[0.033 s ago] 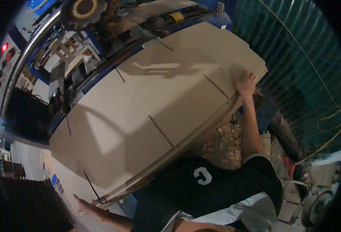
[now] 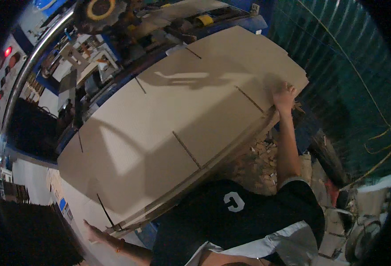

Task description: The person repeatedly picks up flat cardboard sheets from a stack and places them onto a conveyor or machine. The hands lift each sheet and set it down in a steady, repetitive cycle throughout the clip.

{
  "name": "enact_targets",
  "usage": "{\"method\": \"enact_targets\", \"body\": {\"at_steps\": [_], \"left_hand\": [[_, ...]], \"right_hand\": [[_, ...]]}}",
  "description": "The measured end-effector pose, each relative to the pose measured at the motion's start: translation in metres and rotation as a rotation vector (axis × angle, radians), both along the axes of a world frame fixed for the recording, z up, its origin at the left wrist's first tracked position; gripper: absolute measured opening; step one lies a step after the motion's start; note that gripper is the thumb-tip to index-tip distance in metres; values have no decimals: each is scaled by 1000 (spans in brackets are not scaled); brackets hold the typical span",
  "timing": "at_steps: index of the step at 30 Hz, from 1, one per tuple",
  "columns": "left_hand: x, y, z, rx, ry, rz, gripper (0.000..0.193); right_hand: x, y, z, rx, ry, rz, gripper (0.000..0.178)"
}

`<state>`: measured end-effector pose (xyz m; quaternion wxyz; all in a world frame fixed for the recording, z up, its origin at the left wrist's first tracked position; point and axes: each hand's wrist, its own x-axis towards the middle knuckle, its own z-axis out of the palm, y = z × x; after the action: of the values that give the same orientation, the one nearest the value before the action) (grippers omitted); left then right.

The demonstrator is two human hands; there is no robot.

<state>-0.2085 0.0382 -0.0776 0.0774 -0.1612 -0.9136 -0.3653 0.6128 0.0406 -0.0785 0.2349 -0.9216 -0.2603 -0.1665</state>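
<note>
A large tan cardboard sheet (image 2: 160, 106) with dark narrow slots along its long sides spreads across the middle of the view. Layered edges along its near side suggest more than one sheet. At its right end my right hand (image 2: 285, 98) grips the near edge, fingers curled over the top. My left hand (image 2: 94, 232) is at the near left corner, holding the edge; part of its fingers is hard to make out.
Beyond the sheet stands a blue machine (image 2: 248, 22) with a dark round wheel (image 2: 99, 12). A control panel (image 2: 2, 84) with a red light is at far left. Cardboard scraps (image 2: 264, 155) lie below on the right, beside a green corrugated wall (image 2: 337, 66).
The whole view has shifted very slightly. Both hands keep their places on the cardboard sheet.
</note>
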Motion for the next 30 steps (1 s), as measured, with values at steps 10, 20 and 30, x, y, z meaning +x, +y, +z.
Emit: {"method": "enact_targets", "body": {"at_steps": [10, 20, 30], "left_hand": [[-27, -13, 47, 1088, -554, -578, 53], [100, -70, 61, 607, -508, -816, 34], [218, -36, 93, -346, 520, -1600, 50]], "right_hand": [[57, 9, 66, 1282, 844, 431, 37], [-137, -126, 73, 420, -51, 886, 42], [-170, -74, 77, -81, -70, 1569, 39]]}}
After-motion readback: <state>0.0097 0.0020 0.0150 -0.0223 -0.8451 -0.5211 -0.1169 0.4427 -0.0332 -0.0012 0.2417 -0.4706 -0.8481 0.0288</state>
